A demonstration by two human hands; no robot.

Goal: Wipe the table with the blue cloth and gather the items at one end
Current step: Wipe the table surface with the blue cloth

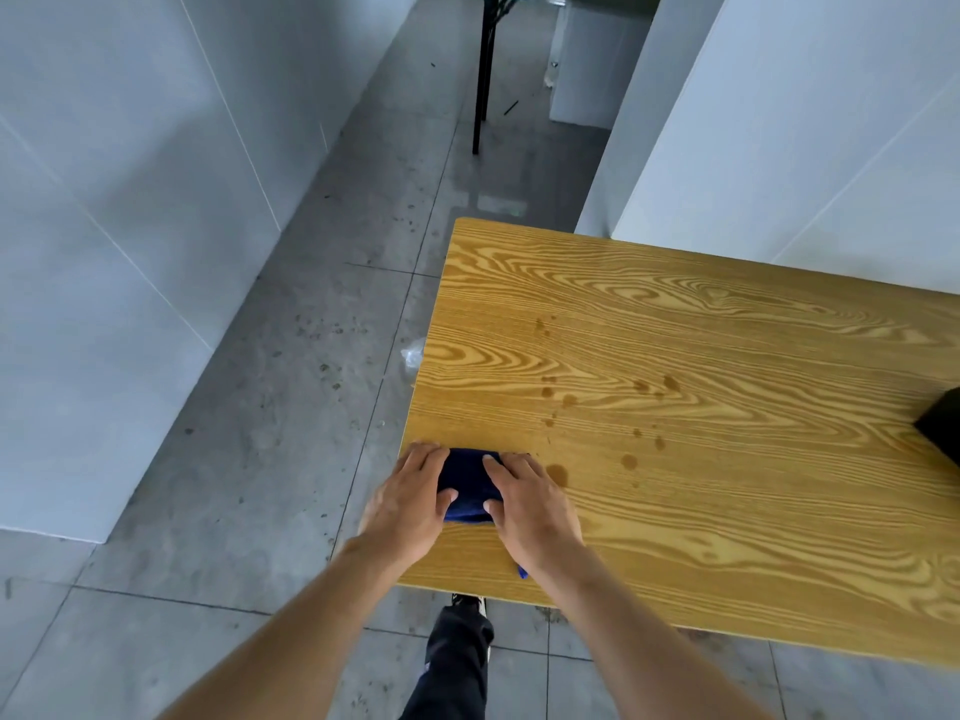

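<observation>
Head view, looking down along both bare forearms. We see the left hand and the right hand laid side by side on a folded dark blue cloth, which lies flat on the yellow wood-grain counter close to its near left corner. Both hands are open, palms down and fingers spread, pressing on the cloth rather than clasping it; the left hand covers the cloth's left edge, with its outer fingers reaching the counter's left edge, and the right hand covers the cloth's right part. We note the two thumbs pointing toward each other across the exposed middle strip of cloth. A small blue corner of cloth shows beneath the right wrist, near the counter's front edge. Just right of the right hand we find a scatter of dark wet spots on the wood, continuing away from the hands toward the counter's far side. Well to the right of both hands, at the frame edge, a black object sits on the counter; we cannot tell what it is. Left of the left hand lies grey tiled floor, speckled with marks. Beneath the forearms we see a dark trouser leg.
</observation>
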